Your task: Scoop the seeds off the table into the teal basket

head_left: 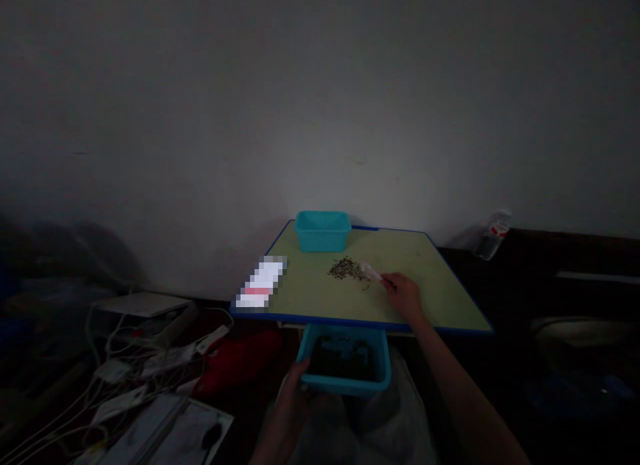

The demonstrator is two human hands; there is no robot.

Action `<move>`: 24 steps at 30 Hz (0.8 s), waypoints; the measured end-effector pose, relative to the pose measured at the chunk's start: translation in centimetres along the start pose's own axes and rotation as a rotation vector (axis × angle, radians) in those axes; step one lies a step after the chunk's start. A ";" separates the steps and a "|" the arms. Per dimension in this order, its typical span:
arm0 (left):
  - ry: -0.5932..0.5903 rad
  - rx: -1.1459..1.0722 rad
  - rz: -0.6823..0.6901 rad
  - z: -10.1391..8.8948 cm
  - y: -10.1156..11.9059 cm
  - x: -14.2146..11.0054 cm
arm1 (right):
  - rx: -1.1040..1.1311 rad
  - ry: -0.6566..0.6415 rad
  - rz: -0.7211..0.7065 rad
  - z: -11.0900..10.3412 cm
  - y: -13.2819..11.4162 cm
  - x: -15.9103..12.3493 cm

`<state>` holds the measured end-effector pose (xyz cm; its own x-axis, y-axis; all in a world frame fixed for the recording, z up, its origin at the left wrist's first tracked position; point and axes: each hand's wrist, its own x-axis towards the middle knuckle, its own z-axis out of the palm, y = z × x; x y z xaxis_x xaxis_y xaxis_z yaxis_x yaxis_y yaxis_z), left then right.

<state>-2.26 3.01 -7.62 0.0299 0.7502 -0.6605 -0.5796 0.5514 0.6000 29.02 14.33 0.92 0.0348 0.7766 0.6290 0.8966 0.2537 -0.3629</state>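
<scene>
My right hand (404,295) is over the table, its fingers closed round a small pale-pink tool (369,272). The tool's far end is broader, and I cannot tell whether it is a brush or a scoop. That end touches or sits just beside a loose heap of small dark seeds (344,268); a few lie apart nearby. With its thumb over the left rim, my left hand (297,393) grips a blue plastic basin (345,387) below the table's front edge, above my lap. Dark bits, too dim to make out well, cover much of its bottom.
A second blue basin (323,240) stands at the back of the blue-edged table (425,258). On the left side lies a phone (261,284), its screen blurred. Cables and a power strip (213,338) clutter the left floor. To the right, a plastic bottle (494,235) leans near the wall.
</scene>
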 end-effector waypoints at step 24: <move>-0.048 0.027 0.007 0.6 0.4 -1.7 | 0.141 -0.073 0.060 -0.1 -0.4 0.3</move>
<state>-2.04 2.21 -5.96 0.0654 0.7705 -0.6340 -0.5579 0.5550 0.6170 28.76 14.37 1.33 0.0500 0.8314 0.5534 0.8229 0.2798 -0.4946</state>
